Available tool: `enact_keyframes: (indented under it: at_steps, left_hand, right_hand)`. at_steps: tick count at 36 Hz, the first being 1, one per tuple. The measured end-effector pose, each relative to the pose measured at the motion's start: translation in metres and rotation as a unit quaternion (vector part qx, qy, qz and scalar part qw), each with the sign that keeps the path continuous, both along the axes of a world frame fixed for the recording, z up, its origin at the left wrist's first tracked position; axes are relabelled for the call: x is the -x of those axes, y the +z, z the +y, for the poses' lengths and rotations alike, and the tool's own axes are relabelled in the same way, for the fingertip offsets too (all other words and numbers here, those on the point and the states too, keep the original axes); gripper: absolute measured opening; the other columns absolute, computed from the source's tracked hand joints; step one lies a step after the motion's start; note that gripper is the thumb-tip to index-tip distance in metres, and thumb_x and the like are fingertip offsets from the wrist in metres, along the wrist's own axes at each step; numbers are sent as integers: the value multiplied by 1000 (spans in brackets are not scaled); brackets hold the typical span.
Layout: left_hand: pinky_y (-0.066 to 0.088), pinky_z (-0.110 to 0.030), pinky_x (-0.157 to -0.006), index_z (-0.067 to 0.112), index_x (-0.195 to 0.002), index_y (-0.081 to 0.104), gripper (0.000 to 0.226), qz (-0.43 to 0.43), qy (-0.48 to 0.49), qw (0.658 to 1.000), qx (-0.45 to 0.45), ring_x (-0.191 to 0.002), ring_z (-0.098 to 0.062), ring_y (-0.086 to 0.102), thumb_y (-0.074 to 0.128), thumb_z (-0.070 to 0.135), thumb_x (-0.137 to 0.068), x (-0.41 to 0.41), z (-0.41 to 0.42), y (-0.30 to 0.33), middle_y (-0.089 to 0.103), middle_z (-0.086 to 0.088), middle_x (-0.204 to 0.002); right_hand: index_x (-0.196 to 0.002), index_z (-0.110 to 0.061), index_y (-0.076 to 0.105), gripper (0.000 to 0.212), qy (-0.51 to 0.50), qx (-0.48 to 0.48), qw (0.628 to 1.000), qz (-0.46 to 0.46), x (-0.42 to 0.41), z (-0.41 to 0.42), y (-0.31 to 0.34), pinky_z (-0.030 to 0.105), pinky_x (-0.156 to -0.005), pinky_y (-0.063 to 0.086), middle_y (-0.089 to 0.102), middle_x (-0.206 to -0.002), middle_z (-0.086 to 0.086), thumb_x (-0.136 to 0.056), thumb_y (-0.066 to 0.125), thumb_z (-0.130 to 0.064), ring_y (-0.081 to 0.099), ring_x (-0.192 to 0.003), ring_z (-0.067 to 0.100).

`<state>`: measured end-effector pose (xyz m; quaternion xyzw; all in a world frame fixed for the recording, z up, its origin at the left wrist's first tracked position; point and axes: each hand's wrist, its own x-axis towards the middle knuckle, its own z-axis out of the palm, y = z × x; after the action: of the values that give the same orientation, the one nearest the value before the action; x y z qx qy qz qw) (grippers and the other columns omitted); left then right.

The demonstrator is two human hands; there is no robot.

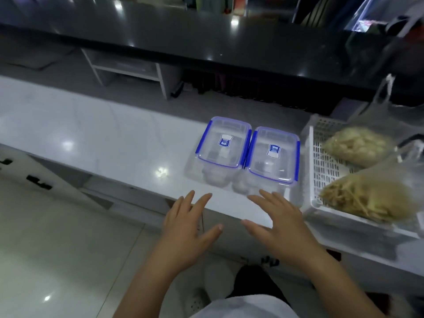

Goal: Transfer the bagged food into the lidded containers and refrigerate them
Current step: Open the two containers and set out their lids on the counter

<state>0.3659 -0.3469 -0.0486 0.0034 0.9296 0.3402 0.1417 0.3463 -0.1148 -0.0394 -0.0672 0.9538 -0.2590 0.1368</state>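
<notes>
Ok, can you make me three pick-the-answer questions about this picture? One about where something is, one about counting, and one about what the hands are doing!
1. Where are the bags of food?
A. In the white basket
B. Inside the boxes
C. On the floor

2. How many clear boxes with blue clips?
A. One
B. Two
C. Four

3. What are the hands doing?
A. Holding a bag
B. Open, holding nothing
C. Lifting a lid

Answers:
1. A: both bags lie in the white basket, right of the boxes.
2. B: the left box and right box sit side by side.
3. B: the left hand and right hand spread empty before the boxes, lids on.
</notes>
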Motion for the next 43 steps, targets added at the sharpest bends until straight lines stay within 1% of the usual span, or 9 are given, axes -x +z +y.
enact_keyframes:
  at_steps: [5,11,16,21,23,26,31,40,43]
  left_hand:
    - [14,-45,-125,51,-153,21,74,3,-3,999,-40,-154,-9,-2,59,58,-91,18,-26,0,5,14,-168]
    - [13,-42,-125,48,-155,17,75,8,-32,999,3,-155,-15,-1,57,58,-92,69,-45,-7,3,8,-169]
    - [18,-43,-121,46,-155,17,77,-11,-47,999,22,-154,-16,6,58,59,-92,122,-55,-6,7,6,-169]
    - [34,-42,-115,43,-154,23,76,-65,-33,996,-43,-149,-15,26,65,53,-92,181,-55,0,22,11,-165]
    - [41,-37,-105,42,-154,27,74,-76,3,994,-80,-143,-14,36,67,49,-92,208,-50,0,29,11,-162]
    - [47,-41,-100,40,-151,35,66,-103,67,984,-130,-137,-22,45,68,41,-93,242,-41,-6,39,6,-156]
    - [59,-47,-92,28,-144,48,56,-175,109,950,-236,-111,-22,66,70,24,-94,281,-39,-25,65,1,-129]
    - [63,-39,-69,29,-132,60,49,-252,85,916,-300,-90,-24,76,75,12,-89,308,-51,-51,77,-4,-104]
    - [63,-42,-68,32,-129,62,50,-270,84,902,-328,-89,-26,77,78,12,-85,312,-57,-58,78,-6,-102]
  right_hand:
    - [-148,-47,37,62,-24,-36,999,4,8,-8,9,41,-122,12,25,-163,-11,-90,53,-63,13,-152,14]
    - [-147,-47,38,62,-35,-42,998,-10,43,-22,4,40,-122,11,28,-162,-12,-89,56,-62,15,-152,14]
    - [-153,-45,26,73,-11,-66,997,-26,96,-36,-10,46,-123,7,19,-166,-9,-89,51,-68,6,-154,17]
    - [-155,-45,13,87,1,-87,996,-36,147,-45,-27,52,-122,-2,7,-168,-6,-83,51,-76,-3,-154,20]
    - [-155,-45,12,88,8,-103,994,-24,164,-48,-34,53,-120,-4,7,-168,-5,-82,50,-77,-3,-154,21]
    - [-155,-46,9,89,22,-122,992,-20,177,-52,-47,54,-120,-6,5,-168,-4,-82,48,-79,-2,-154,24]
    - [-155,-46,10,88,19,-153,988,0,187,-60,-61,58,-118,-8,3,-169,-3,-82,46,-80,-2,-154,29]
    - [-154,-51,13,84,-11,-136,991,-14,184,-61,-63,54,-121,-9,2,-168,-9,-84,52,-75,-5,-155,23]
    - [-154,-51,13,82,-22,-127,991,-26,182,-65,-63,51,-122,-11,-2,-168,-11,-85,51,-75,-9,-155,21]
